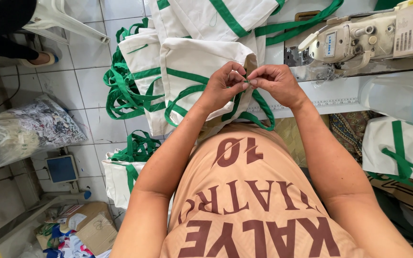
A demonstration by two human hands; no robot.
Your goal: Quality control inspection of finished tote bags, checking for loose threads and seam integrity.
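We note a white-tiled floor to our left, and on it a heap of finished white bags with green trim, their straps spilling in loops. Ahead stands the table, pale-topped with a ruled strip along its near edge, carrying a cream sewing machine at the far right. A clear plastic sack of fabric scraps lies on the floor at the left, with a small blue-faced scale just below it and a cardboard box nearer still. A further white bag with green straps sits at our right. The bag in work, white cloth with green straps, hangs over the near edge of the table and down toward our lap. Our left hand and right hand meet at its upper edge, fingertips touching. Both hands are closed in a fine pinch, thumbs against forefingers, on the bag's green binding at that point. Whatever small item sits between the fingertips is too small for us to tell.
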